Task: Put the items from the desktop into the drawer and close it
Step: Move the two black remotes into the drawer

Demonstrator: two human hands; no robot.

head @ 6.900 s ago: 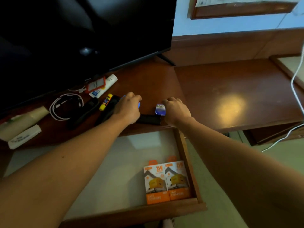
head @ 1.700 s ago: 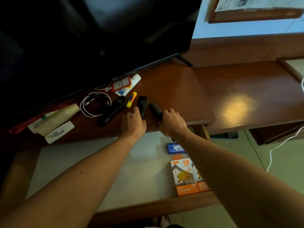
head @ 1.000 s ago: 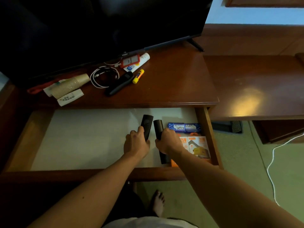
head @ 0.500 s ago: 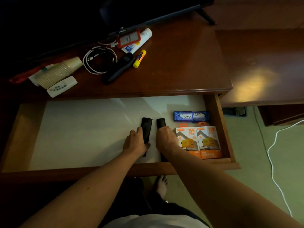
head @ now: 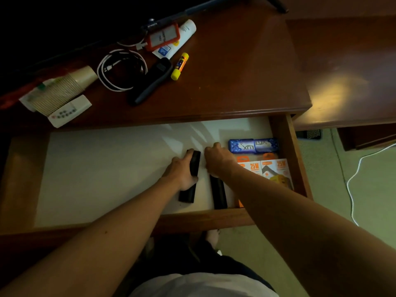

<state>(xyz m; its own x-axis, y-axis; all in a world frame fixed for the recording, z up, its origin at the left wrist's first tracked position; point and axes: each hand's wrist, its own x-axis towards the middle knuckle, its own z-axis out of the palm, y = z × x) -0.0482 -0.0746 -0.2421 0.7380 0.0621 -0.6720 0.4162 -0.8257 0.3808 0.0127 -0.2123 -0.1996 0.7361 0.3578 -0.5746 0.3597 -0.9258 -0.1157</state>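
The drawer (head: pixel 300 168) stands pulled open, showing a white liner. Two black remotes lie lengthwise side by side on the liner near its front right. My left hand (head: pixel 181 171) grips the left black remote (head: pixel 187 195) around its middle. My right hand (head: pixel 218 159) curls over the far end of the right black remote (head: pixel 219 192), hiding that end. To the right of them in the drawer lie blue soap packs (head: pixel 252 145) and two orange charger boxes (head: pixel 276 172).
On the desktop (head: pixel 246 82) lie a coiled white cable (head: pixel 122 69), a dark handset (head: pixel 154 80), a yellow glue stick (head: pixel 180 66), a white tube (head: pixel 182 35), a red badge holder (head: pixel 164 36), stacked paper cups (head: pixel 62 88) and a white remote (head: pixel 68 110). A television stands behind them.
Both hands carried the two black remotes off the desktop down into the drawer. Since half a second ago, the hands sit further along the remotes, whose near ends now show.
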